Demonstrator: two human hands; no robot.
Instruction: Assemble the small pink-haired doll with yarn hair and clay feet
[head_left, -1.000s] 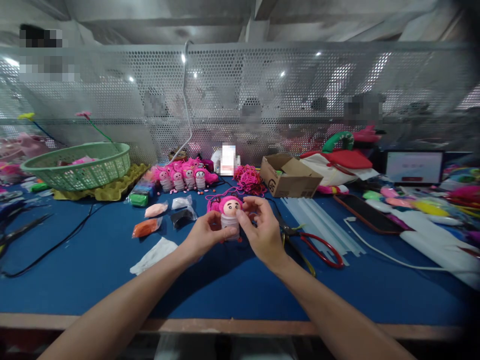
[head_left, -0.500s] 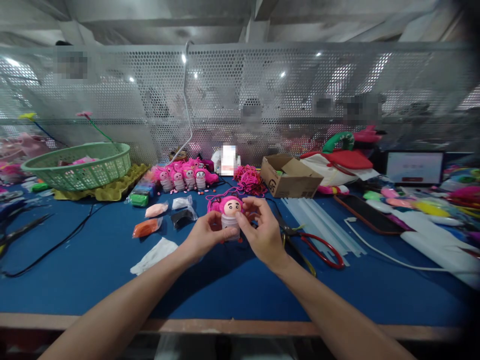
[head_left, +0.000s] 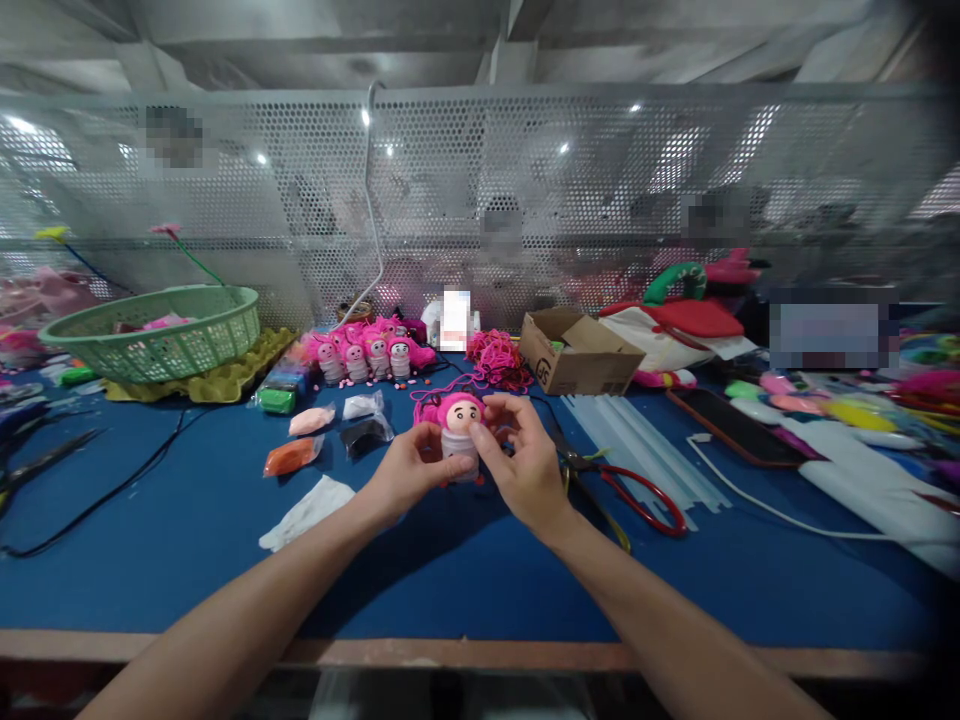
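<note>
A small doll (head_left: pixel 461 445) with pink yarn hair, a pale face with black eyes and brows, and a white wrapped body is held upright just above the blue table. My left hand (head_left: pixel 409 465) grips its body from the left, thumb across the front. From the right, my right hand (head_left: pixel 523 455) has thumb and fingers closed at the side of the doll's face; whether a small piece sits between those fingertips is hidden. Small red bits show at the doll's base.
Several similar dolls (head_left: pixel 364 358) stand at the back beside pink yarn (head_left: pixel 495 358) and a cardboard box (head_left: pixel 581 355). Red-handled scissors (head_left: pixel 645 500) lie right of my hands by translucent strips (head_left: pixel 637 450). Clay packets (head_left: pixel 292 455) and a white cloth (head_left: pixel 311 510) lie left, before a green basket (head_left: pixel 157 340).
Hardly anything differs. Both hands keep the same hold on the doll, and the view has shifted very slightly.
</note>
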